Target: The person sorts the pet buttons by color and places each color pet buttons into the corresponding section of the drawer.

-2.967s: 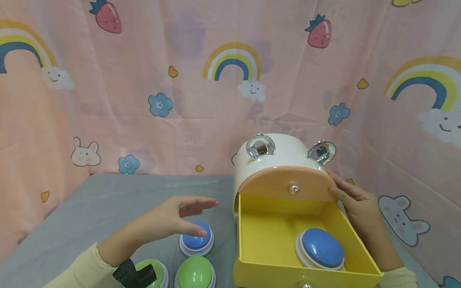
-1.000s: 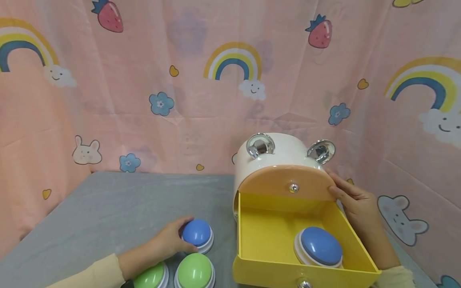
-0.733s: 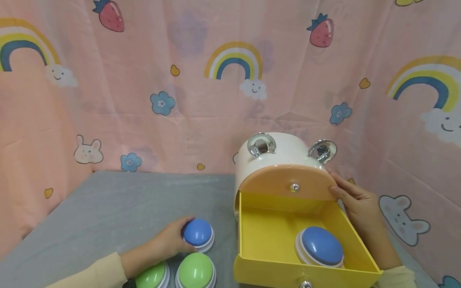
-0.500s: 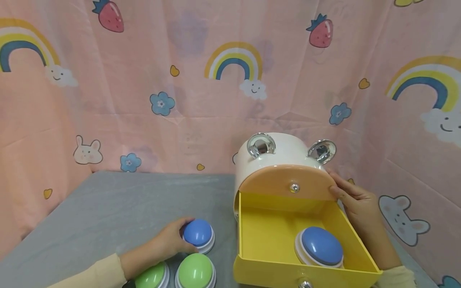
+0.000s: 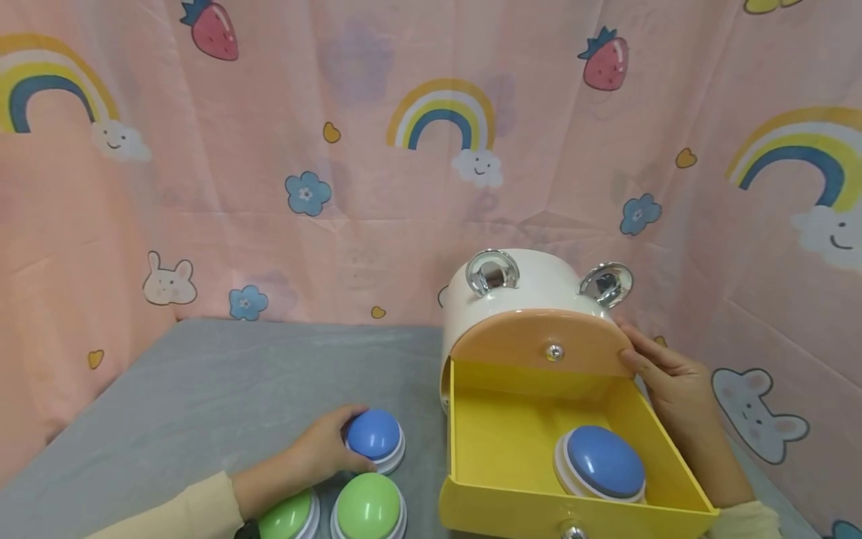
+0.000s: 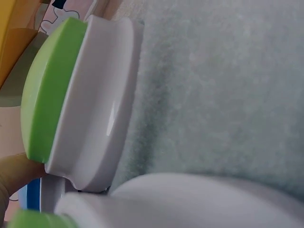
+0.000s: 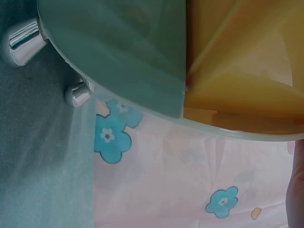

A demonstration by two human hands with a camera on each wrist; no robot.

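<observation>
In the head view my left hand (image 5: 325,447) grips a blue-domed push button (image 5: 373,434) with a white base, thumb on the near side and fingers on the far side. The button sits on the grey cloth. My right hand (image 5: 680,389) holds the right edge of a white rounded box (image 5: 532,277) with silver ears and an orange upper drawer front (image 5: 532,340). Its yellow lower drawer (image 5: 501,434) is pulled out. Inside lies another blue button (image 5: 604,462). The right wrist view shows the box's side (image 7: 118,57) and only a sliver of hand.
Two green buttons stand close to my left hand, one (image 5: 369,507) in front of the blue button and one (image 5: 286,516) partly under my forearm. The left wrist view shows a green button (image 6: 52,90) up close. Patterned pink cloth (image 5: 377,254) hangs behind the grey-covered table (image 5: 269,367).
Three seconds ago my left hand was raised above the blue button with fingers apart; it came down and took hold of it. The right hand has kept its place on the box.
</observation>
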